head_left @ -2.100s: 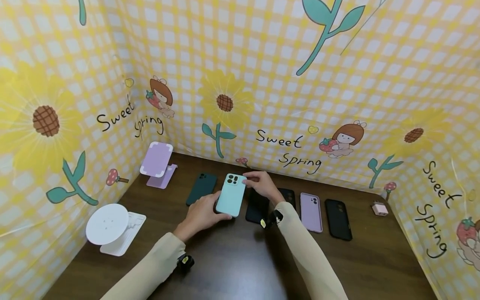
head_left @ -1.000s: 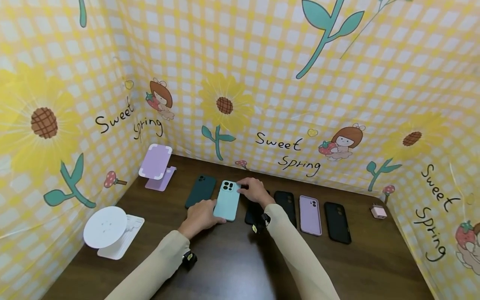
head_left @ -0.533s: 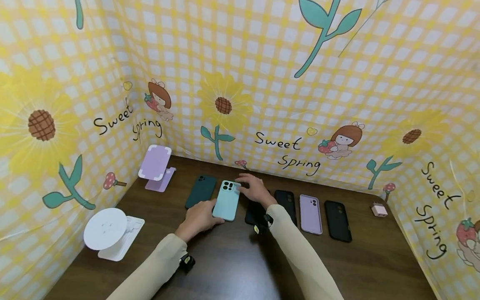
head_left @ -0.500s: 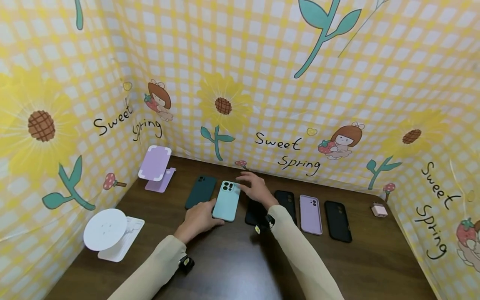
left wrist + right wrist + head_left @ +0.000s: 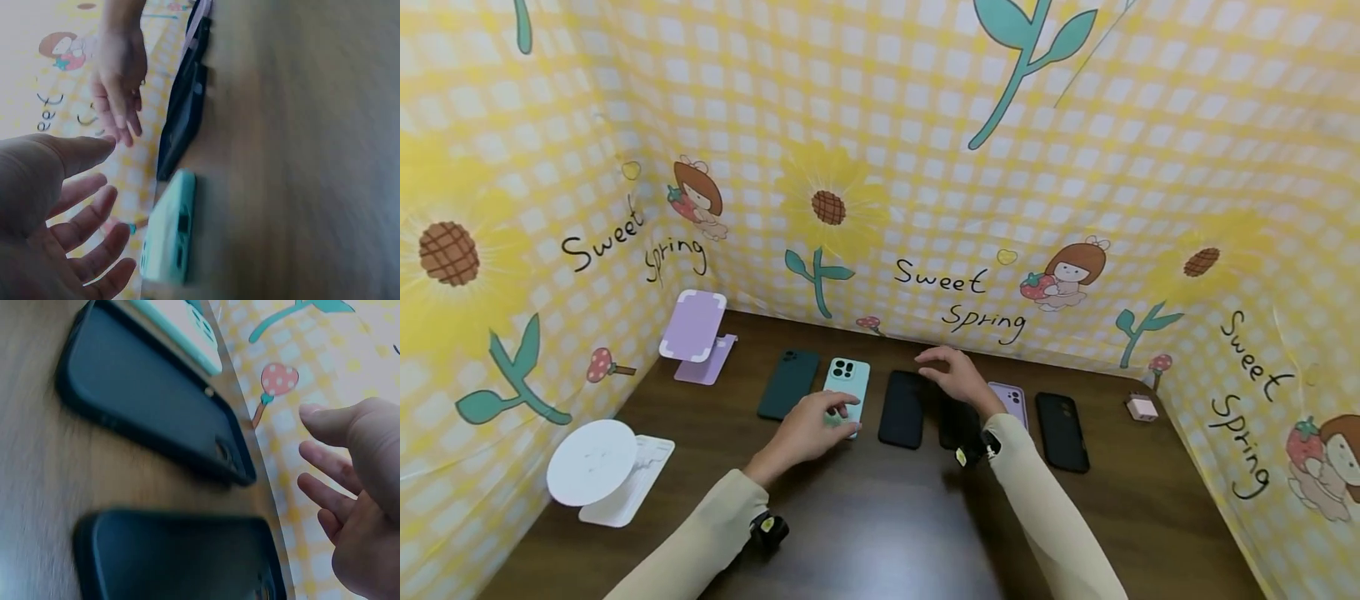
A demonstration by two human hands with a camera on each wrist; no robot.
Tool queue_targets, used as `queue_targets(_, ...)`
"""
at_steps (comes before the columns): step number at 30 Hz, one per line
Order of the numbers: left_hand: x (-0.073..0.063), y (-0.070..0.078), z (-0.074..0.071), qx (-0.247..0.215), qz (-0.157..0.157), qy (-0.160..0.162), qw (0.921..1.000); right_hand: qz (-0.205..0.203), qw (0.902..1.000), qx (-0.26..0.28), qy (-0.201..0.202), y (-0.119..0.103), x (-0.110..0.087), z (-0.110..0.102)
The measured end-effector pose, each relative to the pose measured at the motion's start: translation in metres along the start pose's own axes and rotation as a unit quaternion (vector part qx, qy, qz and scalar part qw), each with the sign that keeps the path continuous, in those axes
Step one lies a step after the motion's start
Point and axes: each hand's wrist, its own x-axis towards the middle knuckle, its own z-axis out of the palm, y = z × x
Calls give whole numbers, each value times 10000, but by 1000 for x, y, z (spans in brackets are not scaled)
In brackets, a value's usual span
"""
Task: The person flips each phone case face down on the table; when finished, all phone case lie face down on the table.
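My left hand [image 5: 808, 427] hovers over the lower part of a mint phone case [image 5: 852, 375], which lies with its camera cutouts up. Its fingers are spread and loosely bent, with nothing between them, as the left wrist view shows. To the right, my right hand [image 5: 958, 379] hangs above the far end of a black phone case [image 5: 953, 425], fingers relaxed and holding nothing. Between the hands lies another black phone case [image 5: 150, 394], its hollow side up. A dark green phone case [image 5: 788, 383] rests left of the mint one.
A purple phone case [image 5: 1017, 402], partly hidden by the right arm, and a black phone case [image 5: 1063, 432] continue the row. A pink charger plug [image 5: 1141, 407] lies far right. On the left stand a purple stand [image 5: 694, 325] and a white stand [image 5: 592, 463]. Patterned cloth encloses the table.
Both hands have let go of the mint case, which was lowered onto the table beside the dark green one. The right hand has moved right; the left has lifted over the case.
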Motion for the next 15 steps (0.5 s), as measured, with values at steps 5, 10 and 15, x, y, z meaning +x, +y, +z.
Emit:
queue_targets(5, 13, 7, 11, 232, 435, -80, 9988, 13, 9996, -268, 29, 10, -2, 3)
queue_targets(10, 12, 8, 24, 626, 499, -377, 9961, 4, 9970, -731, -251, 20, -6, 16)
queue_targets(15, 19, 15, 38, 868, 711, -530, 9923, 35, 9937, -1097, -218, 26, -12, 15)
